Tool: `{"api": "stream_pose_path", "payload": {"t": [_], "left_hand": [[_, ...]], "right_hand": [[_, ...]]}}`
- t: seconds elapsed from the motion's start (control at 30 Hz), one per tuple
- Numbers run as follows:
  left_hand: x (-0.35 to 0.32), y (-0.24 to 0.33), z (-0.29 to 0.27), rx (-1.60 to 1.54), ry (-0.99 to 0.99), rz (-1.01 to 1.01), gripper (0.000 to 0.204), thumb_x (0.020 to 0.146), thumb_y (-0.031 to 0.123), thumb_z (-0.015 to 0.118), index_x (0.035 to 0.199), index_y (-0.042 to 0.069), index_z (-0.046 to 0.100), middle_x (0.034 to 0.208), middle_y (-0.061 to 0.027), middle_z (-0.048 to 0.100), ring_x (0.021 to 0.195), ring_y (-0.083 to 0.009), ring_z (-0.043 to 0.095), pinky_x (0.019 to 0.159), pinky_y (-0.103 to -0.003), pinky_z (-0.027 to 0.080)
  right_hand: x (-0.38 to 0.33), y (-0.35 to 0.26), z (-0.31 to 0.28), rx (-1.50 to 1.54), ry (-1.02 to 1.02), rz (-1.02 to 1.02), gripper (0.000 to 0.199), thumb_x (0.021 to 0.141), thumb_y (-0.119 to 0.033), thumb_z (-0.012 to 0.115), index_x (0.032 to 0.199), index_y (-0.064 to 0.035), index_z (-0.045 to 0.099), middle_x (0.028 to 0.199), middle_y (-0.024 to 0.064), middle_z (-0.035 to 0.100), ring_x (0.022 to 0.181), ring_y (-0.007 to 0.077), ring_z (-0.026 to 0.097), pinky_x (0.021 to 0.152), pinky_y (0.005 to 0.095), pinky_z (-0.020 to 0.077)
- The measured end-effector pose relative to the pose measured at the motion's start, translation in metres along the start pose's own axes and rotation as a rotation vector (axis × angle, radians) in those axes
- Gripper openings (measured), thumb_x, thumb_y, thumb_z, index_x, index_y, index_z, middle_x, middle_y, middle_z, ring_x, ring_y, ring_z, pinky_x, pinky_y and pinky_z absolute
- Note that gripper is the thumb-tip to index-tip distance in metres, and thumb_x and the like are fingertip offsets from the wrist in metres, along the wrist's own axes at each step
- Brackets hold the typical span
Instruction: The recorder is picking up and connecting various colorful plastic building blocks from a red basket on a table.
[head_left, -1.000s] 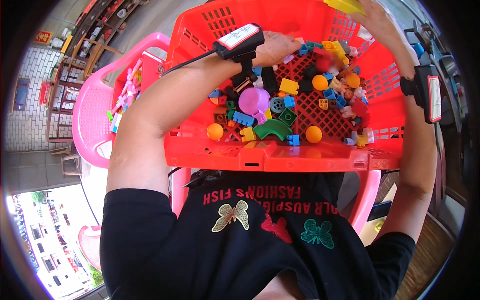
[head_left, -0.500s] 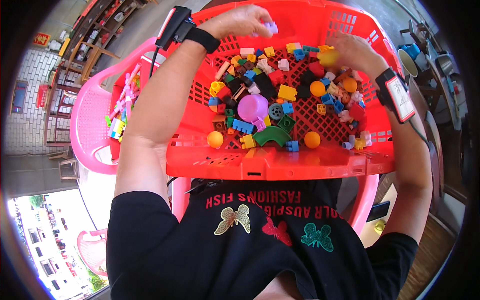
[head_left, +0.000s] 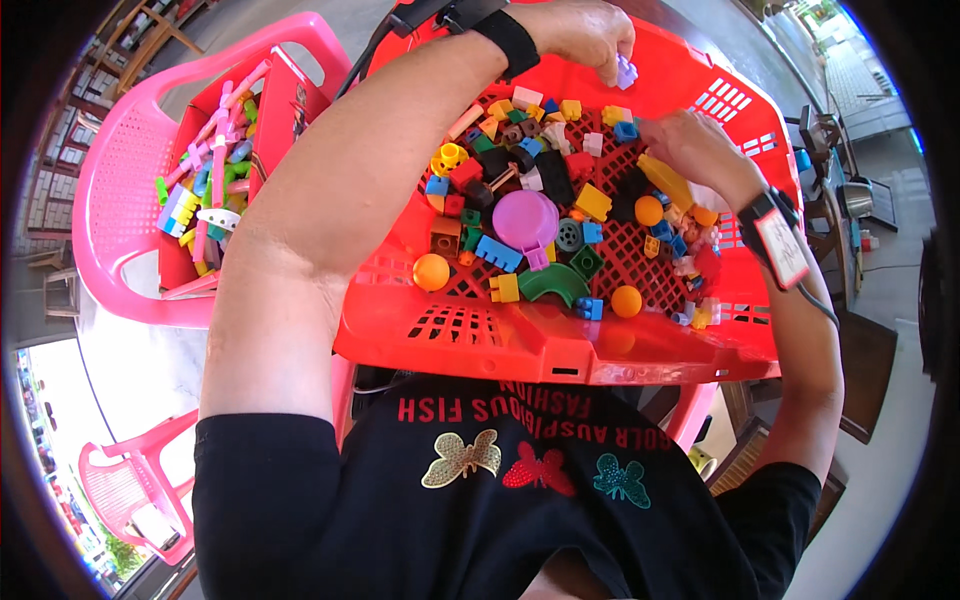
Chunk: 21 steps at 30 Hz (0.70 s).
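Observation:
A red plastic basket [head_left: 520, 335] full of mixed toy bricks and balls rests in front of me. My left hand [head_left: 580, 30] is raised over its far side and pinches a small pale purple piece [head_left: 626, 72]. My right hand [head_left: 690, 145] reaches down into the pile at the basket's right, fingers curled among a yellow piece [head_left: 665, 180] and white pieces; what it grips is hidden. A purple cup-shaped piece [head_left: 527, 220], a green arch [head_left: 552, 283] and orange balls [head_left: 431, 271] lie in the basket's near half. Both wrists wear black bands with small devices.
To the left a pink plastic chair [head_left: 110, 190] carries a red box [head_left: 275, 110] of colourful sticks and bricks. Another pink chair [head_left: 125, 490] stands at the lower left. Dark wooden furniture [head_left: 860, 370] lies to the right on the tiled floor.
The view has come closer and shifted. My left hand moved right across the basket's far side with the small purple piece. My right hand dropped lower into the pile at the right.

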<state>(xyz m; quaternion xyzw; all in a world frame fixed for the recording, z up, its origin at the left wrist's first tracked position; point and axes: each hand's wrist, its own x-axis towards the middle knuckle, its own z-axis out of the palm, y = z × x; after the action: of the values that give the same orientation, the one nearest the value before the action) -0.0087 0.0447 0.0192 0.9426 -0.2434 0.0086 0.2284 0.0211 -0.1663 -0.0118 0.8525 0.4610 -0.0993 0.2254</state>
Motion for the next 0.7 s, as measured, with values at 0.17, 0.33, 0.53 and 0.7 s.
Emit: {"api": "stream_pose_path", "payload": {"t": [0.17,0.33,0.53,0.7], "left_hand": [[0.018,-0.013,0.021,0.039,0.134,0.093,0.036,0.061,0.018,0.070,0.093,0.005,0.061,0.086,-0.0146,0.064,0.082,-0.0285,0.061,0.069,-0.037,0.048],[0.020,-0.011,0.022,-0.032,0.300,0.062,0.036,0.060,0.018,0.069,0.092,0.004,0.061,0.086,-0.0157,0.063,0.082,-0.0305,0.061,0.071,-0.038,0.047],[0.024,-0.012,0.019,-0.122,0.361,0.034,0.038,0.058,0.019,0.071,0.092,0.005,0.063,0.088,-0.0146,0.064,0.085,-0.0295,0.061,0.074,-0.038,0.047],[0.025,-0.009,0.022,-0.407,0.373,-0.005,0.038,0.056,0.018,0.075,0.090,0.005,0.065,0.088,-0.0124,0.065,0.085,-0.0255,0.061,0.075,-0.035,0.048]], "right_hand": [[0.051,0.008,0.047,-0.012,0.327,-0.145,0.031,0.071,-0.012,0.060,0.101,-0.0107,0.054,0.085,0.0120,0.058,0.082,0.0306,0.060,0.066,0.0425,0.0494],[0.054,-0.002,0.045,0.004,0.296,-0.062,0.032,0.069,-0.009,0.059,0.101,-0.0091,0.054,0.085,0.0125,0.056,0.082,0.0316,0.060,0.067,0.0420,0.0499],[0.054,-0.005,0.053,-0.046,0.335,-0.152,0.026,0.070,-0.010,0.058,0.096,-0.0056,0.053,0.090,0.0133,0.055,0.077,0.0322,0.060,0.062,0.0408,0.0508],[0.042,-0.017,0.037,0.072,0.326,-0.044,0.026,0.073,-0.013,0.055,0.098,-0.0052,0.054,0.089,0.0149,0.055,0.081,0.0322,0.060,0.066,0.0416,0.0504]]}}
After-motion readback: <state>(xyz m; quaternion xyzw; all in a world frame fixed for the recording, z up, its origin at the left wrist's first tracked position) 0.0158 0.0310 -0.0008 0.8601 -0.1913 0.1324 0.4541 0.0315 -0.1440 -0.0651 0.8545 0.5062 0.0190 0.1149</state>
